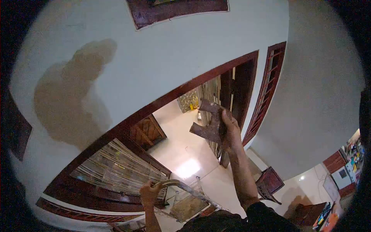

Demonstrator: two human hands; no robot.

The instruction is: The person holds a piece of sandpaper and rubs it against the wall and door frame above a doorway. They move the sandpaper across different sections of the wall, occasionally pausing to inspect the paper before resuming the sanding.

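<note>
Raised at the centre right, my right hand is closed round a dark brown, rough-surfaced piece with two blunt prongs pointing left. Lower down, my left hand is wrapped round the end of a curved metal rail. The rail runs down to the right towards my body, and a flat, stained platform shows beneath it. The brown piece and the rail are apart.
A red-brown door frame crosses the pale wall, with a striped curtain at lower left. Beyond it stands a wooden cabinet. A dark chair is at lower right, near a cluttered shelf.
</note>
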